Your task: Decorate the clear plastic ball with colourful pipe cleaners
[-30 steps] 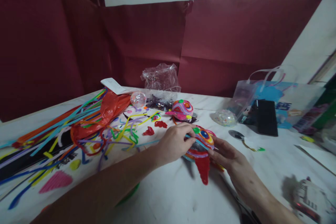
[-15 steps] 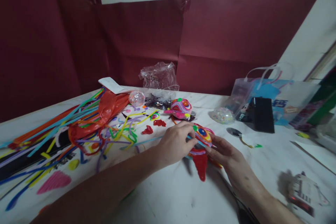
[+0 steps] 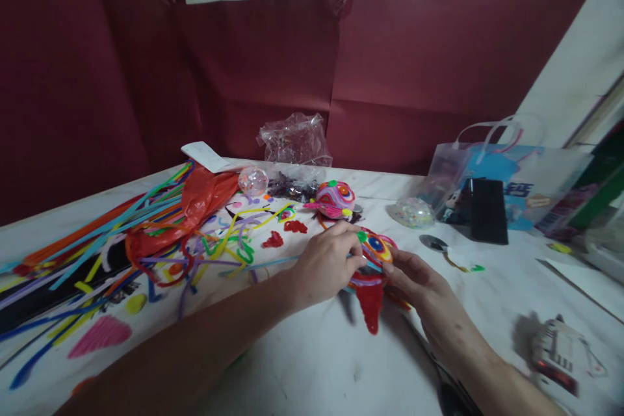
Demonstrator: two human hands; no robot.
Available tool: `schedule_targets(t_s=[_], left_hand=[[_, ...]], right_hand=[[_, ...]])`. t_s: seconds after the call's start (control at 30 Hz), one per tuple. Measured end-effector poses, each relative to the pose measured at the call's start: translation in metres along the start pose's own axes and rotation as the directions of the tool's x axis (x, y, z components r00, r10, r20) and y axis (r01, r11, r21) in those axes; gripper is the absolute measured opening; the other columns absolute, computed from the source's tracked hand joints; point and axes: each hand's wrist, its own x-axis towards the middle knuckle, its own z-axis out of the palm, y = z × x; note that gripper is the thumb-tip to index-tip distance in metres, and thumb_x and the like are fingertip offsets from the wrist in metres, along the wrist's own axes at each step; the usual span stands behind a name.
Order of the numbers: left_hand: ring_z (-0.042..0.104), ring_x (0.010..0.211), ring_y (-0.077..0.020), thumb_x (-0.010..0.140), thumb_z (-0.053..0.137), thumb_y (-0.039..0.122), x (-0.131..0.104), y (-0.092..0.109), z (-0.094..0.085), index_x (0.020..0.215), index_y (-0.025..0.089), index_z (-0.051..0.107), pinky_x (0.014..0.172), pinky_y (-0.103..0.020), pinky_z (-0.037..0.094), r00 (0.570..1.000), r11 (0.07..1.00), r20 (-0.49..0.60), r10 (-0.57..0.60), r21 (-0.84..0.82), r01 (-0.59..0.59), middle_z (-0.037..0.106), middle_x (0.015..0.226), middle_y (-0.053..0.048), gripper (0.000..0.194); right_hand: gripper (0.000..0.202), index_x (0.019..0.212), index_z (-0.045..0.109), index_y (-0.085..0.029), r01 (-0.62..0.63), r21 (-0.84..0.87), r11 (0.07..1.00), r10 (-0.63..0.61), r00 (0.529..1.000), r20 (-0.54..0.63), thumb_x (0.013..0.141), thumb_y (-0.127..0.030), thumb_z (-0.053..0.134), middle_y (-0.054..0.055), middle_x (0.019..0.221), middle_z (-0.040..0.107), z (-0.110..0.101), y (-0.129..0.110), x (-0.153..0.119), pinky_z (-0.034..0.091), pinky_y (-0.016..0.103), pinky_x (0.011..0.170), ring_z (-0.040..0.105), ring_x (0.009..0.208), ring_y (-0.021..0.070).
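Between my hands is a colourful pipe-cleaner fish [image 3: 376, 244], with a ringed blue eye, a green dot on top and a red tail piece [image 3: 371, 305] hanging toward me. My left hand [image 3: 331, 261] is closed at the fish's left side, its fingertips pinching the edge; a light-blue pipe cleaner [image 3: 273, 263] runs out to the left behind that hand. On the right side, my right hand [image 3: 414, 276] grips the fish between thumb and fingers. A second, similar round fish [image 3: 334, 199] sits just behind. Part of the held fish is hidden by my left fingers.
Bundled pipe cleaners [image 3: 117, 221] and a red plastic bag [image 3: 205, 198] cover the left. Red fuzzy pieces [image 3: 273, 240] lie nearby. A clear ball [image 3: 253, 181], clear plastic bag [image 3: 297, 140], black phone [image 3: 488, 211], tote bag [image 3: 531, 172] and glue gun [image 3: 560, 357] stand around.
Both hands stay around the fish, with only slight finger movement; my right thumb sits a little higher on it. The whole view has shifted very slightly.
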Motion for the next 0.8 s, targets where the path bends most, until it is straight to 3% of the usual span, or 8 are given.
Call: schedule_targets(t_s=[0.27,0.6,0.8], left_hand=[[0.060,0.098,-0.0193,0.075,0.061,0.014,-0.001,0.002,0.002,0.068,0.017,0.057,0.088,-0.035,0.048,0.999,1.000,-0.037,0.000,-0.006,0.000,0.061,0.105,-0.005,0.009],[0.059,0.099,-0.0189,0.076,0.059,0.014,-0.001,-0.002,0.006,0.070,0.017,0.058,0.089,-0.034,0.048,0.997,1.000,-0.070,-0.017,-0.006,0.016,0.060,0.106,-0.006,0.007],[0.059,0.102,-0.0210,0.076,0.060,0.014,0.001,-0.002,0.001,0.070,0.016,0.058,0.091,-0.037,0.046,0.998,0.998,-0.040,-0.056,-0.019,0.056,0.061,0.108,-0.008,0.007]], right_hand=[[0.064,0.094,0.059,-0.019,0.016,-0.040,0.999,-0.017,1.000,-0.016,0.047,-0.054,0.084,0.004,0.078,0.068,0.002,0.006,0.004,0.050,0.030,0.056,0.064,0.068,0.0246],[0.064,0.099,0.059,-0.017,0.094,-0.100,0.991,-0.098,0.994,-0.041,0.055,-0.059,0.078,0.005,0.082,0.067,0.002,0.016,0.005,0.050,0.030,0.059,0.062,0.074,0.0248],[0.062,0.101,0.061,-0.019,0.106,-0.118,0.987,-0.104,0.994,0.024,0.056,-0.058,0.078,0.008,0.103,0.066,-0.001,0.012,0.003,0.051,0.032,0.068,0.061,0.088,0.0278]])
